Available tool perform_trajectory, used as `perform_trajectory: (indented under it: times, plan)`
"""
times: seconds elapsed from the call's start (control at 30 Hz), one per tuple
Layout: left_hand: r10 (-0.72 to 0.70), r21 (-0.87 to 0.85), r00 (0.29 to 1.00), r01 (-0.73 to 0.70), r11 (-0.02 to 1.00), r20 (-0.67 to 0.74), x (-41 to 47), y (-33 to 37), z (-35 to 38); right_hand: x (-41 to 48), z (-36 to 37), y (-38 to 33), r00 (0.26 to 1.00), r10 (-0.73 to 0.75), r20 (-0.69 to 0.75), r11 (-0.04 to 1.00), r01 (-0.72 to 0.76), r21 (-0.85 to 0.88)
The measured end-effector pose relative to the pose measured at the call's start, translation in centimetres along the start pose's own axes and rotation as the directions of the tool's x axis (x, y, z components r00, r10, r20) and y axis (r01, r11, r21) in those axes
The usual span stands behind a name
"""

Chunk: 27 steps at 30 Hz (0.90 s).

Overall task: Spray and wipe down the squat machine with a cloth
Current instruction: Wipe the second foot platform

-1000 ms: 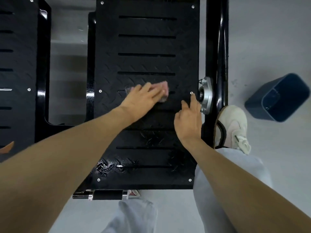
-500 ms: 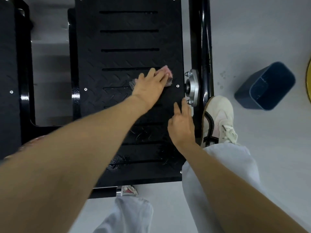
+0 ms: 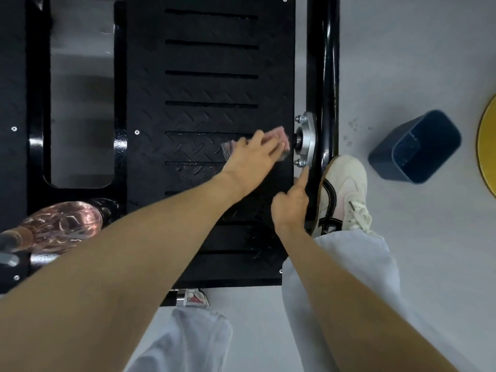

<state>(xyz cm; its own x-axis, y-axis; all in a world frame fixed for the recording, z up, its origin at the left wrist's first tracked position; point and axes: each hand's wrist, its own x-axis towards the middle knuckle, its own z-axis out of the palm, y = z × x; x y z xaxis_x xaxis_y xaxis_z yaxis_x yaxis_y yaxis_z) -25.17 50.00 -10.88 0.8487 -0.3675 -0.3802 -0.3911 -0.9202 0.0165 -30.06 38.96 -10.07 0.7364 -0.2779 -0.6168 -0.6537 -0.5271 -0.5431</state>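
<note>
The person's L hand (image 3: 255, 157) is lying flat, fingers spread, pressing a small pink cloth (image 3: 282, 136) onto the black diamond-tread steel footplate (image 3: 209, 116) of the squat machine (image 3: 330, 49). The cloth is sitting at the plate's right edge, approx. halfway along, just beside the silver bolted bearing flange (image 3: 306, 140). Most of it is hiding under the fingers. The R hand (image 3: 291, 208) is holding nothing: index finger stretched out w/ its tip touching the plate's right edge just below the flange, other fingers folded under.

The cloth is looking thin, soft and light, so I'm judging it wants a flat palm on top, not a pinch, or it's going to bunch up. The tread is glistening wet in patches, so it should be sliding easily. The ribs, slots and screw heads are likely snag points, esp. by the flange bolts.

A clear pink plastic spray bottle (image 3: 64, 224) is sitting by the plate's near-left corner. A dark blue plastic bin (image 3: 414, 146) is standing well apart to the right.
</note>
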Motion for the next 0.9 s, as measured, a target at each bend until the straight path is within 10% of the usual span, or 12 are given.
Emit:
perform_trajectory:
  times: [0.17, 0.4, 0.57, 0.77, 0.9]
  plan:
    - [0.333, 0.231, 0.943, -0.329, 0.915, 0.024, -2.9, -1.1, 1.7, 0.0, -0.2, 0.0, 0.999, -0.044, 0.030, 0.987, 0.048, -0.150]
    - [-0.247, -0.030, 0.968, 0.249, 0.968, 0.049, -4.9, -2.1, 2.4, 0.2, 1.7, -0.8, 0.988, -0.139, 0.061, 0.873, 0.151, -0.463]
    - [0.164, 0.174, 0.986, -0.166, 0.971, 0.029, -6.7, -2.9, 3.3, 1.1, 1.7, -1.9, 0.999, -0.048, 0.009, 0.905, 0.047, -0.423]
    - [-0.511, -0.020, 0.858, 0.512, 0.859, 0.052, -10.5, -8.6, 4.0, 1.1, 1.4, -1.8, 0.994, -0.095, 0.047, 0.871, 0.106, -0.481]
    - [-0.401, -0.052, 0.914, 0.405, 0.913, 0.065, -11.5, -7.3, 4.4, 0.7, 2.5, -2.0, 0.995, -0.097, 0.036, 0.820, 0.101, -0.563]
